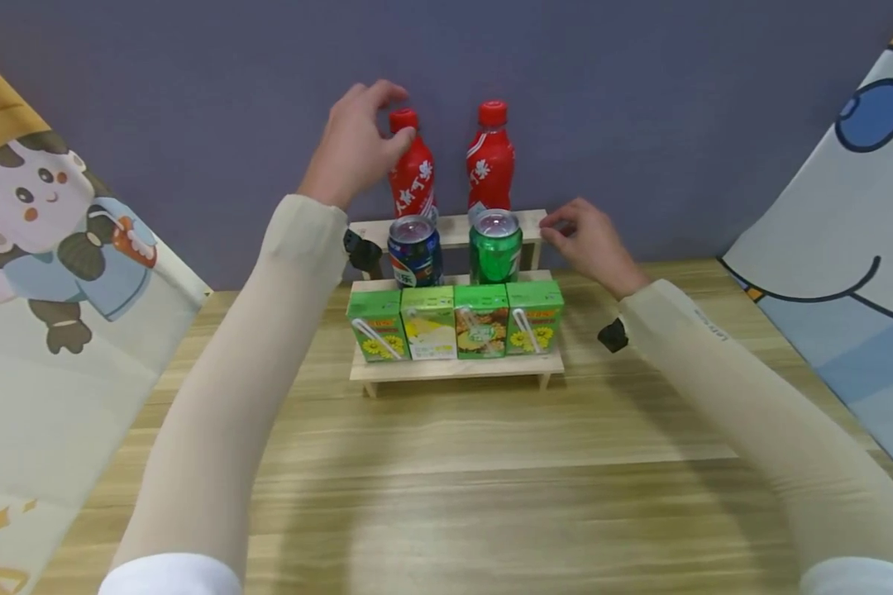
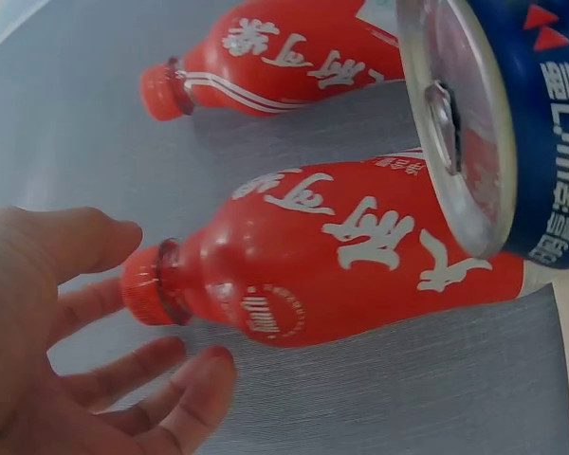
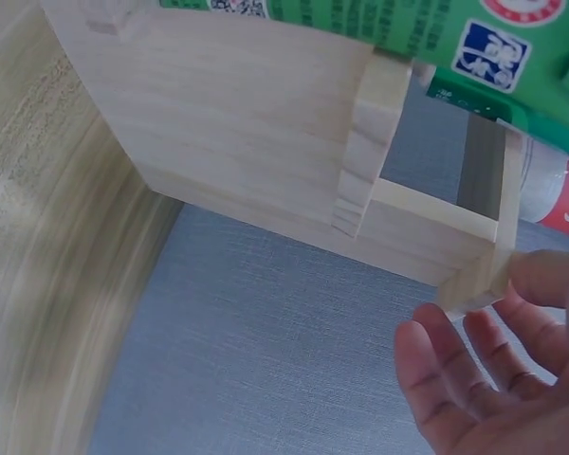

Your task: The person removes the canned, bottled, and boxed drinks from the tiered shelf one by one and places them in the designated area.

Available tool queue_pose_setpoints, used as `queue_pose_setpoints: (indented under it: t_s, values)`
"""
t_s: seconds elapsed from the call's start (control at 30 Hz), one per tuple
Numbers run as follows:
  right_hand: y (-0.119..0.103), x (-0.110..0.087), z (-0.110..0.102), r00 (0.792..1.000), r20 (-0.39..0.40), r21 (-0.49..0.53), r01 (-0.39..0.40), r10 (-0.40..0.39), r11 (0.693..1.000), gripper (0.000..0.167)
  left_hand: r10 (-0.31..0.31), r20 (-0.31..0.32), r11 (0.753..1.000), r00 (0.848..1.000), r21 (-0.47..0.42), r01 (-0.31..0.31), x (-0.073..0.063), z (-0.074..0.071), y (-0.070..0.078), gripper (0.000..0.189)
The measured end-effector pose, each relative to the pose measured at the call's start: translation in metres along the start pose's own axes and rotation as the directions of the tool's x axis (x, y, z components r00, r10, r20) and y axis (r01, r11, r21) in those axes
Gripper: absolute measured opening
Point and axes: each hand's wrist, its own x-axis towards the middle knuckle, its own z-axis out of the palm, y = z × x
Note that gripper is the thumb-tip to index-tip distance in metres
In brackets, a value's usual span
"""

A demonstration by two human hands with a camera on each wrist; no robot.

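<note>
My left hand [image 1: 357, 140] is at the cap of the left red cola bottle [image 1: 414, 178], fingers spread about it. In the left wrist view the thumb lies near the cap and the other fingers stay apart, not closed round the bottle [image 2: 341, 251]. This bottle stands on the top step of a stepped wooden rack [image 1: 457, 368]. At the right end of that step, my right hand [image 1: 588, 244] holds the board's corner between thumb and fingers, also seen on the rack [image 3: 479, 284] in the right wrist view.
A second red bottle [image 1: 491, 161] stands to the right. On the middle step are a blue can [image 1: 414, 252] and a green can [image 1: 495, 252]. Several juice boxes [image 1: 480, 324] line the lowest step. Behind the rack rises a grey-blue wall [image 1: 603, 99]; the wood-grain table [image 1: 446, 487] stretches in front.
</note>
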Motion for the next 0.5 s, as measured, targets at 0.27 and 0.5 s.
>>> queue_pose_setpoints:
  t_s: [0.27, 0.5]
  values:
    - [-0.0071, 0.0046, 0.0043, 1.0, 0.023, -0.031, -0.003, 0.003, 1.0, 0.023, -0.014, 0.002, 1.0, 1.0, -0.01, 0.014, 0.0034, 0.0032, -0.0031, 0.043]
    - [-0.0082, 0.006, 0.0059, 1.0, 0.027, -0.023, -0.005, 0.005, 1.0, 0.024, -0.016, -0.026, 1.0, 1.0, 0.0, 0.016, 0.0023, 0.0029, -0.0037, 0.041]
